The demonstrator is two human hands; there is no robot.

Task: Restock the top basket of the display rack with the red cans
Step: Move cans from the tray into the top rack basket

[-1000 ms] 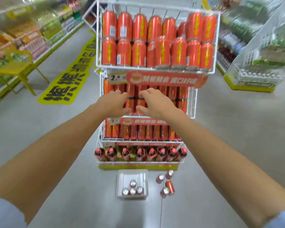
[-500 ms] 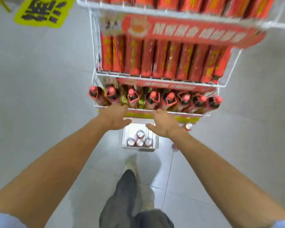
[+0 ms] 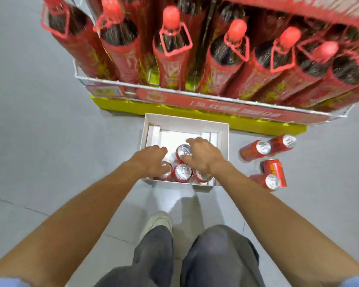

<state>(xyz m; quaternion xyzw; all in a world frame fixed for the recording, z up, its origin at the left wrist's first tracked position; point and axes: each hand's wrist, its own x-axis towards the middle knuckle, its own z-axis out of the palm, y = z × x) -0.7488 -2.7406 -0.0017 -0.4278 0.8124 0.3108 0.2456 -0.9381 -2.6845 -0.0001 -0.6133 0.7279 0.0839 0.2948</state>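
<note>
While four red cans [image 3: 182, 172] stand in a white box [image 3: 224, 139] on the floor [image 3: 50, 141], the right grip [image 3: 201, 155] curls round the rear can [image 3: 183, 151]. The left grip [image 3: 151, 160] covers a front can [image 3: 167, 170], clasp undetermined.

Bright, even light falls from overhead. The bottles [image 3: 234, 50] across the top of the frame are streaked with motion blur and splay outward from wide-angle distortion. Glare whitens the box [image 3: 186, 123] floor and can tops [image 3: 182, 171]. Soft shadows lie on the floor [image 3: 39, 141] beneath the legs.

A shop: wire display rack [image 3: 104, 80] of bottles [image 3: 170, 44], promotional banner [image 3: 226, 106] on front.
</note>
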